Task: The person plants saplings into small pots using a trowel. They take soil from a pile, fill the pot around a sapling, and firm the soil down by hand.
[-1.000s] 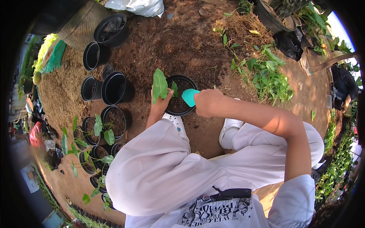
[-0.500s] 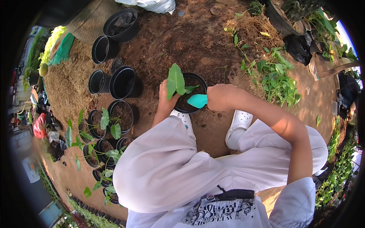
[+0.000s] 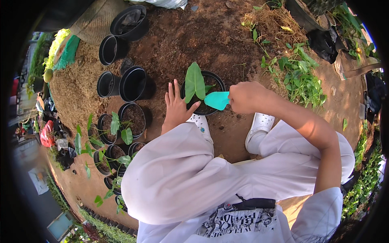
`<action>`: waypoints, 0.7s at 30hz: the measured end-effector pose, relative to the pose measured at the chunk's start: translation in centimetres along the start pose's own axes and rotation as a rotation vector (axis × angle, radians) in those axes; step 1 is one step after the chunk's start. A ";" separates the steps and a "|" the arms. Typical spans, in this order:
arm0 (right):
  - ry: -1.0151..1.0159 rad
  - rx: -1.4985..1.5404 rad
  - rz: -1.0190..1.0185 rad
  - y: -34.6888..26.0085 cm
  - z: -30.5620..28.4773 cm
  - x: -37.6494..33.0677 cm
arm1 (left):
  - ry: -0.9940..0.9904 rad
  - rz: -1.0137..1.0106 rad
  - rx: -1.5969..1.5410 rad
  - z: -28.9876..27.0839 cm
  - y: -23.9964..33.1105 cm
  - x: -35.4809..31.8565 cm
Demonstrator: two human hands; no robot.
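The person crouches over a black pot [image 3: 210, 94] set on bare brown soil [image 3: 194, 36], just ahead of two white clogs [image 3: 259, 123]. A young plant [image 3: 195, 82] with one broad green leaf stands upright in the pot, leaning slightly toward its left rim. The left hand [image 3: 176, 106] rests at the pot's 9 o'clock side with its fingers spread wide and flat, the thumb reaching toward the base of the plant; it grips nothing. The right hand [image 3: 245, 97] sits at the pot's 3 o'clock side, closed in a fist around the handle of a small teal trowel [image 3: 216, 100], whose blade points left over the pot's rim and lies just beside the plant's stem. Whether the blade touches the soil inside cannot be told. Toward 10 o'clock from the pot stand several empty black pots [image 3: 133, 83], some nested close together on a patch of pale coconut husk [image 3: 71, 87]. Toward 8 o'clock, a cluster of potted seedlings [image 3: 117, 125] stands in a row, each with a few green leaves. At 2 o'clock, well apart from the pot, a heap of pulled green weeds [image 3: 302, 79] lies beside dry straw [image 3: 267, 20].
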State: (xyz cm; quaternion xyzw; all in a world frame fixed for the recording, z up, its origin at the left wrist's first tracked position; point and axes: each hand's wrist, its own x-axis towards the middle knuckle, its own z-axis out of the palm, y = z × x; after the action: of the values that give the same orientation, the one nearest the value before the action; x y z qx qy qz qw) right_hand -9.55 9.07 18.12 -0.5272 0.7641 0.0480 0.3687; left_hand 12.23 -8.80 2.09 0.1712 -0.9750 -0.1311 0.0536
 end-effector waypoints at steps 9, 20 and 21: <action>-0.120 -0.162 0.017 -4.1 -1.5 0.1 | -0.075 0.056 0.049 0.4 -0.2 1.0; -0.181 -0.518 -0.001 -6.6 -2.0 4.3 | -0.097 0.093 0.097 0.0 0.0 2.6; -0.152 -0.521 -0.050 -5.6 -2.0 4.3 | -0.112 0.095 0.095 -0.1 0.1 2.7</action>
State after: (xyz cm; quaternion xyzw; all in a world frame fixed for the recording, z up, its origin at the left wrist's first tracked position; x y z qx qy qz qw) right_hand -6.59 2.40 18.67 -0.6180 0.6827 0.2734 0.2780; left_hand 9.72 -9.65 2.38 0.1195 -0.9886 -0.0913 -0.0031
